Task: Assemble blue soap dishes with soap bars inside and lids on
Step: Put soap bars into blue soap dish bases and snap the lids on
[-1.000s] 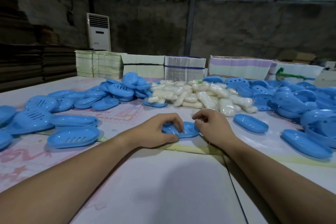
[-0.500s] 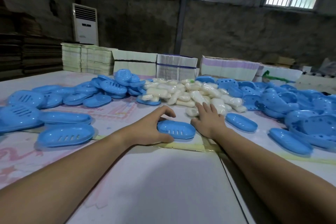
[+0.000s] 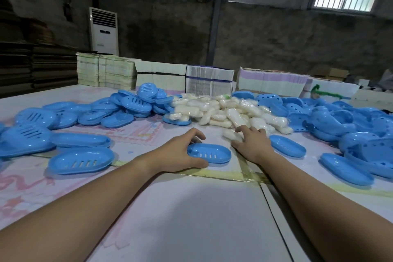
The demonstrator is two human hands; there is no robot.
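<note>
A blue soap dish (image 3: pixel 209 153) is held at its left end by the left hand (image 3: pixel 178 153): the fingers (image 3: pixel 196 135) are curled over the far rim and the thumb is laid along the near rim, so the dish is gripped between them. The dish rests on the counter (image 3: pixel 191 219) with its slotted floor facing up and nothing inside it.

The right hand (image 3: pixel 252 141) is stretched forward with the fingers spread and only loosely bent, their tips laid on a wrapped soap bar (image 3: pixel 230 134) at the near edge of the soap pile (image 3: pixel 229 110). Whether the bar is actually gripped cannot be told (that part is blurred).

Just right of the right hand a second blue dish part (image 3: pixel 288 145) is seen lying on the counter, and further right a third (image 3: pixel 346 169). To the left of the held dish, a slotted tray (image 3: pixel 81 159) is set open side up, near the forearm. Heaps of blue slotted pieces (image 3: pixel 127 106) are spread to the left of the soap pile, and a larger heap of blue parts with round holes (image 3: pixel 340 121) is piled to the right. Stacked flat cartons (image 3: pixel 209 83) are lined along the far edge of the counter, and a white standing air conditioner (image 3: pixel 103 31) is seen against the wall behind them.
</note>
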